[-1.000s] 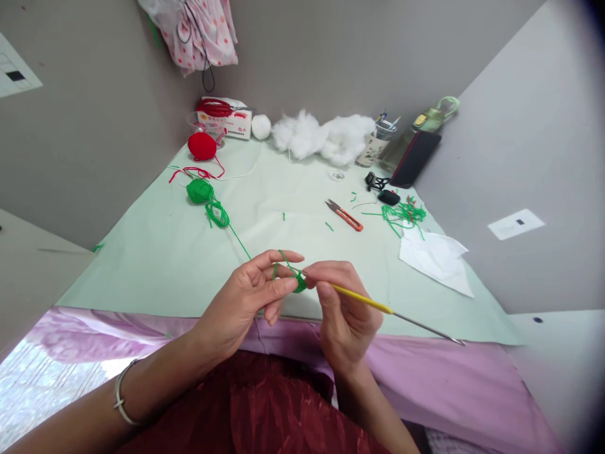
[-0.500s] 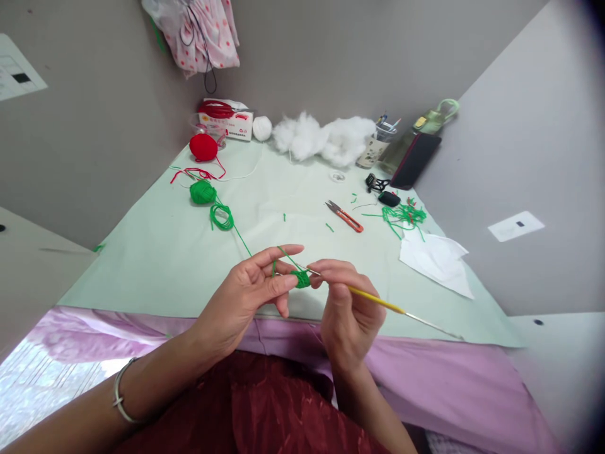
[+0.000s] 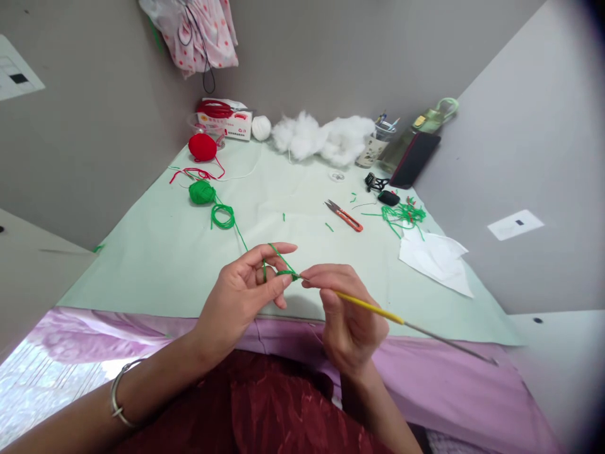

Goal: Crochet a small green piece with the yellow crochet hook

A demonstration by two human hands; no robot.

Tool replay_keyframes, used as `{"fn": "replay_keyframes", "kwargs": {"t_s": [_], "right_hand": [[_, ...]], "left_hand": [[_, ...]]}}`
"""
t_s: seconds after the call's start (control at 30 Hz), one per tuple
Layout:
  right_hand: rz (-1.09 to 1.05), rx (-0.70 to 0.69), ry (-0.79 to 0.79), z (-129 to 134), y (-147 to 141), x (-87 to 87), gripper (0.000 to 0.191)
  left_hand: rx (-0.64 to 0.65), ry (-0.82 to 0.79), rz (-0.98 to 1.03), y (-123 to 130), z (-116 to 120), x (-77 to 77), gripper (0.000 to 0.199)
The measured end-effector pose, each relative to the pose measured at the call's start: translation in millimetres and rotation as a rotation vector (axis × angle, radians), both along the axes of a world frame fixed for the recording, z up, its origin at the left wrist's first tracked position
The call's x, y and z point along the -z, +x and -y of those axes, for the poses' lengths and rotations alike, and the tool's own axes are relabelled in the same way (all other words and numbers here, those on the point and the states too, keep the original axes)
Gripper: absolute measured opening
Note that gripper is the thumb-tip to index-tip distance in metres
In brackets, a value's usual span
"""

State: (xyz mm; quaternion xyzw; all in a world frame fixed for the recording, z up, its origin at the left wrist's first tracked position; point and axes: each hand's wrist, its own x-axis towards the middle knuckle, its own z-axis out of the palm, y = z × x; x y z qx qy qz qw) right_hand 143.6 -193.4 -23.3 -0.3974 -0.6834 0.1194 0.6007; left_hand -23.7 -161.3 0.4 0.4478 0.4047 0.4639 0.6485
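Between thumb and fingers, my left hand (image 3: 246,287) pinches a small green crocheted piece (image 3: 288,273), and green yarn runs over its raised index finger. My right hand (image 3: 352,315) grips a yellow-handled crochet hook (image 3: 371,307), whose tip touches the piece. From my left hand the yarn leads back to a loose green coil (image 3: 222,216) and a green yarn ball (image 3: 201,192) on the table.
Orange-handled snips (image 3: 345,216) lie mid-table. Along the back are a red yarn ball (image 3: 202,147), a white ball (image 3: 261,128), white stuffing (image 3: 321,139) and a pen cup (image 3: 373,148). Green scraps (image 3: 404,214) and white cloth (image 3: 435,258) lie right.
My left hand has shifted slightly left with the green piece, which now appears narrower. The hook has changed angle, its far end swinging right and toward me.
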Motion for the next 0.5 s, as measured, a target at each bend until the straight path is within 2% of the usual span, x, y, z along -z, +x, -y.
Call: {"fn": "replay_keyframes", "kwargs": {"t_s": [0.13,0.23,0.33,0.43,0.5], "right_hand": [[0.262,0.096,0.094,3,-2,6.2,0.033],[0.331,0.140,0.118,4,-5,10.8,0.038],[0.029,0.138,0.051,0,-7,10.3,0.028],[-0.337,0.020,-0.101,-7,-9,5.9,0.022],[-0.399,-0.047,-0.162,-11,-10,3.7,0.020]], "left_hand": [[0.001,-0.011,0.058,1,2,0.9,0.033],[0.103,-0.158,0.197,-1,-1,2.3,0.042],[0.207,-0.306,0.296,-3,-6,1.0,0.042],[0.191,-0.300,0.330,-3,-8,-2.0,0.041],[0.184,-0.263,0.323,-1,-6,-2.7,0.040]]}}
